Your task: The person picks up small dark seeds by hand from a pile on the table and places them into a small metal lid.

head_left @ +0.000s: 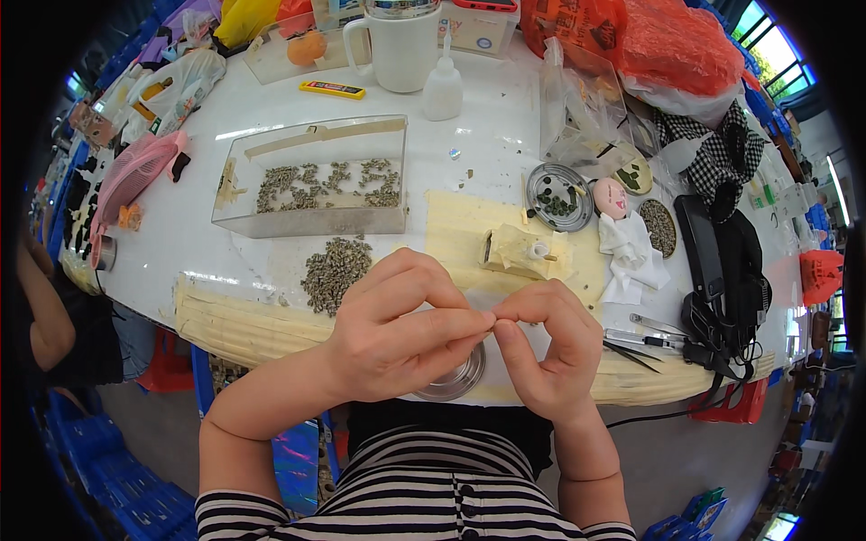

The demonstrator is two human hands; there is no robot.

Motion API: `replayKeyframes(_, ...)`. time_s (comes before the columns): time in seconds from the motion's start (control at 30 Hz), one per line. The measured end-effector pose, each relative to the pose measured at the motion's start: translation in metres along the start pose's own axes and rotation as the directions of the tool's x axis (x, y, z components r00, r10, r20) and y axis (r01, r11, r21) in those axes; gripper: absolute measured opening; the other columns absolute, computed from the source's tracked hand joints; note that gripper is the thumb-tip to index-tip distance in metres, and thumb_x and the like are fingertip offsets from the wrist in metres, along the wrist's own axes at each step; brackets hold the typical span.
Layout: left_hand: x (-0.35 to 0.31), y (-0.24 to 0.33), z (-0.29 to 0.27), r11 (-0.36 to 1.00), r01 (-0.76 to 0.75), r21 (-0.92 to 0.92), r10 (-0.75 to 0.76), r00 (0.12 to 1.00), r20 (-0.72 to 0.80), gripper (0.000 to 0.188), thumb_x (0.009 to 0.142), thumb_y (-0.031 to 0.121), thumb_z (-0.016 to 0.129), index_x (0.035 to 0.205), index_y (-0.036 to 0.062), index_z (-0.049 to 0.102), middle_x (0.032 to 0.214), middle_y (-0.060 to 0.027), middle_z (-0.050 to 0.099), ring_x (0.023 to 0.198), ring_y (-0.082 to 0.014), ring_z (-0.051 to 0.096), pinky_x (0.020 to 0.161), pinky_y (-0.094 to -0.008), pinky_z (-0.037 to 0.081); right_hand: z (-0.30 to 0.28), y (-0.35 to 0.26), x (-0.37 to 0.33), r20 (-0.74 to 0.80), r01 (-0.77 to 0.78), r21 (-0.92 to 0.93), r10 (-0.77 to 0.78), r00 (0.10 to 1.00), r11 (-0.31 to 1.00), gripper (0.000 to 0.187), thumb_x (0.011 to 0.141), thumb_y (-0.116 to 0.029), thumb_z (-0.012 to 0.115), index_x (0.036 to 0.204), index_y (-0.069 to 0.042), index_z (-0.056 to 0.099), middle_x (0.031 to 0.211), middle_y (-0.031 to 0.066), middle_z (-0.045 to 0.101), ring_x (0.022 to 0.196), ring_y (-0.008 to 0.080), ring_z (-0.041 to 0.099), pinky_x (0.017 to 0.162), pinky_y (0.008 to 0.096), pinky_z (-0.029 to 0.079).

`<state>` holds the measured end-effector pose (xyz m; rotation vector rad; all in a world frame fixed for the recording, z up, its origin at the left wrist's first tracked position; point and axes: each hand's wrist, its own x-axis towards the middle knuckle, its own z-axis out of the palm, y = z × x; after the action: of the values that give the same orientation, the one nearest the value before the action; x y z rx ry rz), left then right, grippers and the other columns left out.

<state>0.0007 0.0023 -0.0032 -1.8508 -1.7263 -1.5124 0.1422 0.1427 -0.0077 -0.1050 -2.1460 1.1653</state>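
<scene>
My left hand (401, 329) and my right hand (552, 347) meet fingertip to fingertip above the near edge of the table. Both are closed in a pinch; whatever lies between the fingertips is too small to make out. Under them, partly covered, is a round metal dish (458, 379). Beside my left hand lies a loose pile of small grey-green pieces (334, 270). More such pieces fill part of a clear plastic box (311, 224) behind the pile. Beyond my right hand stands a small block wrapped in yellowish tape (514, 251) with a short peg on top.
A clear round dish (559, 197) of dark green pieces, crumpled white tissue (629, 252), tweezers (657, 325) and a black bag (717, 261) lie to the right. Farther back stand a white squeeze bottle (443, 90), a white mug (403, 50) and a yellow blade case (332, 89).
</scene>
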Motion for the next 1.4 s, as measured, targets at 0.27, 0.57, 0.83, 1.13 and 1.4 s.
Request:
replayKeyframes(0.27, -0.0003, -0.0011, 0.0000, 1.000, 0.012, -0.016, -0.011, 1.000, 0.015, 0.033, 0.064, -0.001, 0.083, 0.095, 0.0073, 0.076, 0.084, -0.0010, 0.064, 0.074, -0.0184, 0.059, 0.066, -0.0298, 0.048, -0.0015, -0.0020, 0.0000, 0.039, -0.058, 0.083, 0.055, 0.998, 0.995, 0.009, 0.079, 0.000, 0.075, 0.086, -0.001, 0.069, 0.082, 0.0101, 0.067, 0.074, 0.0214, 0.064, 0.066, 0.0297, 0.050)
replayKeyframes(0.57, -0.0004, 0.0001, 0.0007, 1.000, 0.007, 0.011, -0.007, 1.000, 0.004, 0.029, 0.066, 0.004, 0.082, 0.094, 0.0074, 0.076, 0.082, -0.0012, 0.064, 0.073, -0.0198, 0.059, 0.064, -0.0311, 0.049, -0.0020, -0.0042, 0.0025, 0.054, -0.051, 0.116, 0.045, 0.998, 0.992, 0.006, 0.081, 0.002, 0.071, 0.086, 0.001, 0.068, 0.081, 0.0101, 0.067, 0.073, 0.0202, 0.063, 0.066, 0.0284, 0.049)
replayKeyframes(0.83, 0.0012, -0.0012, -0.0012, 0.990, 0.092, -0.110, -0.089, 0.996, 0.033, 0.023, 0.069, 0.003, 0.082, 0.090, 0.0081, 0.076, 0.081, -0.0016, 0.064, 0.073, -0.0200, 0.059, 0.063, -0.0305, 0.048, -0.0025, -0.0032, 0.0017, 0.063, -0.103, 0.178, 0.094, 0.994, 0.979, 0.003, 0.082, 0.003, 0.069, 0.084, 0.002, 0.067, 0.081, 0.0097, 0.067, 0.072, 0.0196, 0.063, 0.066, 0.0279, 0.049)
replayKeyframes(1.13, -0.0002, -0.0015, 0.0017, 0.994, 0.084, -0.065, -0.082, 0.996, 0.028, 0.026, 0.068, 0.000, 0.083, 0.093, 0.0055, 0.076, 0.081, -0.0022, 0.065, 0.074, -0.0187, 0.060, 0.067, -0.0308, 0.046, 0.0014, -0.0023, 0.0013, -0.011, -0.019, 0.012, 0.019, 1.000, 1.000, 0.004, 0.080, 0.001, 0.070, 0.081, -0.001, 0.067, 0.078, 0.0095, 0.066, 0.069, 0.0233, 0.061, 0.063, 0.0306, 0.047)
replayKeyframes(1.4, 0.0001, -0.0002, 0.0010, 0.990, 0.119, -0.073, -0.116, 0.992, 0.046, 0.024, 0.070, 0.001, 0.083, 0.093, 0.0049, 0.076, 0.081, -0.0029, 0.065, 0.073, -0.0193, 0.060, 0.067, -0.0310, 0.046, 0.0013, -0.0020, 0.0010, -0.015, -0.028, 0.026, 0.029, 0.999, 0.999, 0.004, 0.080, 0.001, 0.071, 0.082, -0.001, 0.067, 0.078, 0.0093, 0.066, 0.069, 0.0233, 0.061, 0.063, 0.0305, 0.047)
